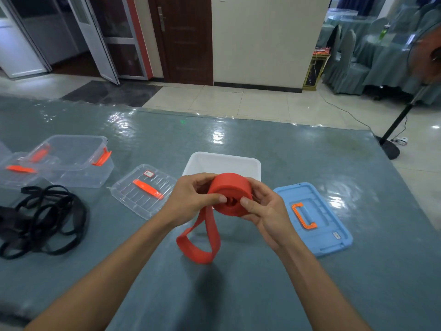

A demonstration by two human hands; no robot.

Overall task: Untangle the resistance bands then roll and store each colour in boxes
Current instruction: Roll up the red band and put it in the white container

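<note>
1. Black bands [43, 220]: tangled heap at far left on the table [262, 295], no hand on them.
2. Left hand [191, 199]: fingers curled over the red band roll [230, 187], thumb pressing its near face.
3. Roll held above the table, in front of the white box [224, 162]. Its axis points toward the wearer.
4. Loose tail [200, 256] hangs down-left, nearer the left hand.
5. Right hand [265, 211]: fingers cup the roll's right side, thumb clamped on its face.
</note>
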